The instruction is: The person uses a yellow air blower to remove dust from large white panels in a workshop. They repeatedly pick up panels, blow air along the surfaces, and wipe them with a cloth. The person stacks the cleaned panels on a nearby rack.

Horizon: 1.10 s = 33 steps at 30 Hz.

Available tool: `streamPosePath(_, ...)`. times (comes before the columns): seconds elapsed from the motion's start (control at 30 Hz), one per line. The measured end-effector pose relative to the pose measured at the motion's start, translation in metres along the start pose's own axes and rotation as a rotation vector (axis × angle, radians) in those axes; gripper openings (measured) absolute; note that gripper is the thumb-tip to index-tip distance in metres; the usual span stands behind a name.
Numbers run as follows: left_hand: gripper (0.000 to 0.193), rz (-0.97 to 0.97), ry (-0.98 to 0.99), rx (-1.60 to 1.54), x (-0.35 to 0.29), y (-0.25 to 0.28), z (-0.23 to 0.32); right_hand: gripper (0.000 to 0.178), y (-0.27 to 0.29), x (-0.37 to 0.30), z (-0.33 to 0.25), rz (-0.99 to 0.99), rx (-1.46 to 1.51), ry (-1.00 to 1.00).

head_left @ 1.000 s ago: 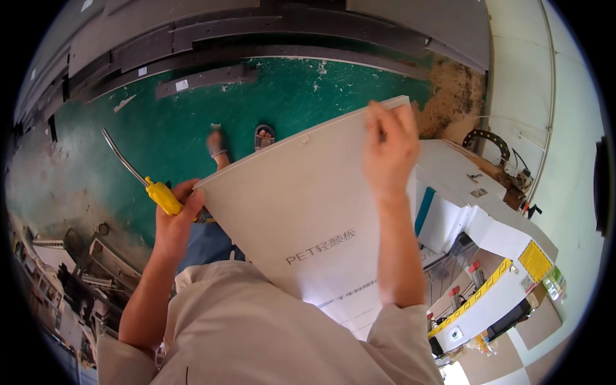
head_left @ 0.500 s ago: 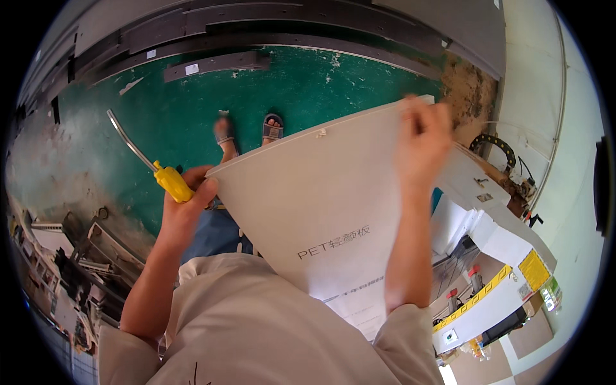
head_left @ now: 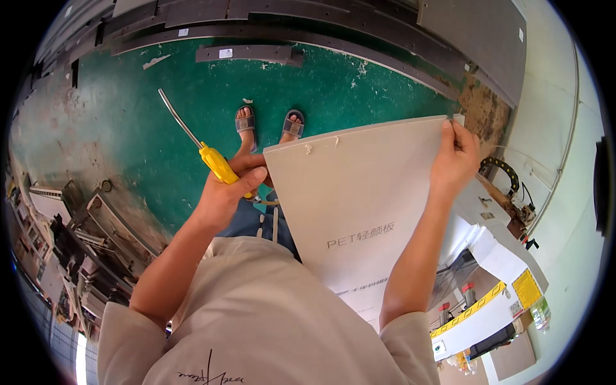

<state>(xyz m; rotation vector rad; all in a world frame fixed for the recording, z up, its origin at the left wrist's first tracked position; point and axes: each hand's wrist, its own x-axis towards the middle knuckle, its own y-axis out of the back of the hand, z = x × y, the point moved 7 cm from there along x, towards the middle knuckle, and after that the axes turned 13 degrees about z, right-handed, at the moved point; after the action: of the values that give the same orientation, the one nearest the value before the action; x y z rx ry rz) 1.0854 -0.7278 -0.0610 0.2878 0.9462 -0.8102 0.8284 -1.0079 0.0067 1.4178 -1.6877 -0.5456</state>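
My left hand [head_left: 224,196] is wrapped round a yellow air blow gun [head_left: 217,163], whose long bent metal nozzle points up and left over the floor. Its extended fingers meet the left edge of a pale grey board [head_left: 366,192], near the far left corner. At the board's far right corner, my right hand [head_left: 454,157] pinches the edge between thumb and fingers; some fingertips are hidden. Printed lettering marks the board's face, and small curled shavings [head_left: 308,149] cling near its far edge. The board's near end runs under my shirt and right arm.
A white machine [head_left: 487,314] with yellow trim stands at the right, next to a black cable chain [head_left: 504,170]. Dark panels [head_left: 289,29] lie along the far side, and a short strip [head_left: 250,54] rests on the green floor [head_left: 147,122]. Scrap pieces [head_left: 90,256] crowd the left.
My right hand, blurred by motion before, now grips the far right corner. The board, both hands and the blow gun appear farther right in view, and the whole background has shifted right too.
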Motion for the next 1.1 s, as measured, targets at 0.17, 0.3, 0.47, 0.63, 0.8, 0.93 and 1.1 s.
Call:
streamPosePath(0.17,0.043,-0.049,0.085,-0.117,-0.003,-0.003,-0.01,0.02,-0.036,-0.131,-0.131,-0.211,0.099,0.348)
streamPosePath(0.3,0.046,-0.076,0.054,-0.091,0.003,0.01,-0.027,0.017,-0.048,-0.173,-0.18,-0.34,0.274,0.223)
streamPosePath(0.47,0.049,-0.132,0.066,-0.159,-0.011,0.002,-0.012,0.001,-0.02,-0.07,-0.088,-0.155,0.06,0.035)
streamPosePath(0.63,0.049,-0.201,0.121,-0.129,-0.017,0.0,-0.023,0.005,-0.037,-0.113,-0.107,-0.098,0.056,0.036)
streamPosePath(0.8,0.045,-0.219,0.246,-0.216,-0.016,0.018,-0.057,0.008,-0.05,-0.191,-0.202,-0.345,0.25,0.26)
streamPosePath(0.93,0.05,-0.136,0.203,-0.178,-0.023,0.021,-0.043,0.006,-0.029,-0.127,-0.152,-0.359,0.115,0.028)
streamPosePath(1.1,0.048,-0.05,0.168,-0.11,-0.023,0.028,-0.049,0.007,-0.047,-0.147,-0.127,-0.268,0.024,-0.061)
